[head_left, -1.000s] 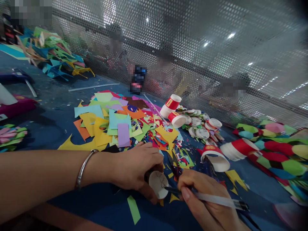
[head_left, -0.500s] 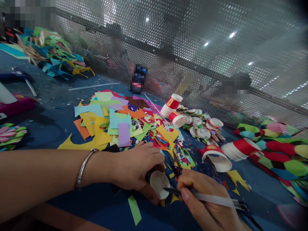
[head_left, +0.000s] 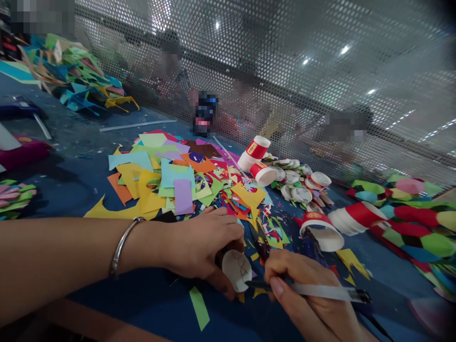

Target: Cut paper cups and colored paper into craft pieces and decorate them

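My left hand (head_left: 206, 247), a silver bangle at its wrist, is closed around a small item whose round white face (head_left: 236, 270) points up at me. It looks like a paper cup's bottom, with its sides hidden by my fingers. Thin dark lines forming angular cells are drawn on that face. Between the thumb and fingers of my right hand (head_left: 302, 287) is a pen (head_left: 322, 291) with a clear barrel. The pen's dark tip is at the right edge of the white face. Just below lies a light green paper strip (head_left: 199, 308).
Coloured paper scraps (head_left: 178, 175) lie beyond my hands. Red-and-white paper cups (head_left: 356, 218) and a heap of cut cup pieces (head_left: 299, 183) are at right. A glue gun (head_left: 21, 109) sits at left. A perforated metal screen (head_left: 278, 57) backs the table, with people behind it.
More dark lines show on the white face, toward its lower right. The pen tip has shifted slightly down and right. My left hand keeps its hold.
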Available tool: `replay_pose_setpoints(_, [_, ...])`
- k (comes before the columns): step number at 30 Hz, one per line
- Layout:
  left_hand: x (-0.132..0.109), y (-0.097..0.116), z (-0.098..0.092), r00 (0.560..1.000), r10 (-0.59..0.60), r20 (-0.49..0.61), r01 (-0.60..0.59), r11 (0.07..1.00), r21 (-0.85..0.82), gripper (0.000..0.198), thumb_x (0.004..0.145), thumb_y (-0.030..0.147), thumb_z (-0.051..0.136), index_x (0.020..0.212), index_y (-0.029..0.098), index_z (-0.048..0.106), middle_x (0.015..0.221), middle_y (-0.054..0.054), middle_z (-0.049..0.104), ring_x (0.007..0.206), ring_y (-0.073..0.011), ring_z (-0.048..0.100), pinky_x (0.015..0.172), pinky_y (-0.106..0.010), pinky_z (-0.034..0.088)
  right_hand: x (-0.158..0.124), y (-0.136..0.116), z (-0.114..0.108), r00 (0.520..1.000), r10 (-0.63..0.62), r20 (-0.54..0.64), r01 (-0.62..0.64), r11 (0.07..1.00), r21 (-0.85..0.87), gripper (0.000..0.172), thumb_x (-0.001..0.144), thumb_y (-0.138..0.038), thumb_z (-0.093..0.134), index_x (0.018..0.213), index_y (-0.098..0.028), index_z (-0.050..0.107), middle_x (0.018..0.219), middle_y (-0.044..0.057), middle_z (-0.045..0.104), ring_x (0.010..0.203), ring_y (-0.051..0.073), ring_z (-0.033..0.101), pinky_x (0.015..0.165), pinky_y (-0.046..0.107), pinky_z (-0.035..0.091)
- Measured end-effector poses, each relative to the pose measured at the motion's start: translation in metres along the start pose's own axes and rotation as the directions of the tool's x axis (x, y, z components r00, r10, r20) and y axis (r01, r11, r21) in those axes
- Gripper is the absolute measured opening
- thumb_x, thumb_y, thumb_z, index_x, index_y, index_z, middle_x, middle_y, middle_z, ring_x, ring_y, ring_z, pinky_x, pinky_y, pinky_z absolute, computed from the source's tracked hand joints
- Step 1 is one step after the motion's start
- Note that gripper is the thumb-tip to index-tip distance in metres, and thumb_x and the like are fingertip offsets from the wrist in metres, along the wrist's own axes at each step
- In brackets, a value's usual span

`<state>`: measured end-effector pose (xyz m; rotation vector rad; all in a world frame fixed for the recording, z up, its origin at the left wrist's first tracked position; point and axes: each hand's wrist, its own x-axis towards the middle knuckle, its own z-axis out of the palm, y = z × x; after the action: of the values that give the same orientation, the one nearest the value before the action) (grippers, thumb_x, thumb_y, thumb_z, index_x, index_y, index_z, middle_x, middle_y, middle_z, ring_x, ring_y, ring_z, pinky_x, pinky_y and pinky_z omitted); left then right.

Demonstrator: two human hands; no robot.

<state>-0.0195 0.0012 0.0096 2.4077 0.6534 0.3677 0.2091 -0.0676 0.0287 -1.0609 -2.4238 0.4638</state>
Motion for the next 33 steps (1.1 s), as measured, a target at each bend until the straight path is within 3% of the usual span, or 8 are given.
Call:
replay_pose_setpoints(19, [-0.0012,0.0000,0.0016,1.000,-0.004,0.004,0.004,1.000,0.024,0.052,0.065,0.056,0.082,0.096,0.022,0.060,0.094,-0.001,0.058,0.088,-0.0212,0.048,0.072,-0.029,0.032,0.0012,0.0021,0.0021,1.000,0.029,0.000,-0.029,0.998,0.056,0.016,0.093,-0.013,0.043,0.083,-0.021,0.053,0.066,-0.001,0.058,0.056,0.013,0.056,0.051,0.024,0.040])
replay_pose_setpoints(33, [-0.0012,0.0002,0.0026,1.000,0.014,-0.010,-0.013,1.000,0.026,0.050,0.065,0.052,0.083,0.098,0.021,0.060,0.094,-0.001,0.059,0.088,-0.0210,0.049,0.072,-0.030,0.031,0.0029,0.0045,0.0034,0.995,0.069,0.072,-0.075,0.993,0.087,0.021,0.099,-0.018,0.038,0.084,-0.022,0.052,0.068,-0.001,0.058,0.057,0.012,0.053,0.051,0.024,0.039])
